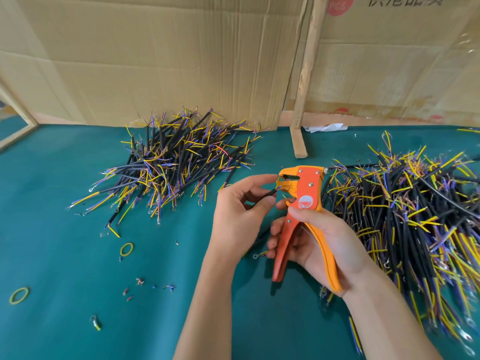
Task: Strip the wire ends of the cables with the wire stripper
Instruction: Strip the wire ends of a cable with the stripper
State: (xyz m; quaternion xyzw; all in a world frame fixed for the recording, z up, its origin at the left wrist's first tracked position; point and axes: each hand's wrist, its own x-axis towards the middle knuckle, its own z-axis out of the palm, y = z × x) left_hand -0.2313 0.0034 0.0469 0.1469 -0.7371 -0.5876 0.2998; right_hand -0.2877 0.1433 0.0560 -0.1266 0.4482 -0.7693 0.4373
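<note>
Evidently the left hand (239,209) pinches one cable (262,197), feeding its coloured ends into the stripper (301,203) mouth at 12 o'clock, while the right hand (319,242) wraps both handles, ready to squeeze. Two cable heaps flank them: one at 10 o'clock (176,162), one at 3 o'clock (405,216). Two rubber bands (126,249) lie at 8 o'clock.

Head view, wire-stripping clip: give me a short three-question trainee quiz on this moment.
1. Which hand holds the wire stripper?
2. True or false: the left hand pinches a black cable with its wire ends at the stripper's jaws.
3. The larger cable pile lies on which side of the green table: a) the person's left, b) the person's right?

Key: 1. The right hand, wrapped round the handles. 2. True. 3. b; a smaller pile lies to the left.
</note>
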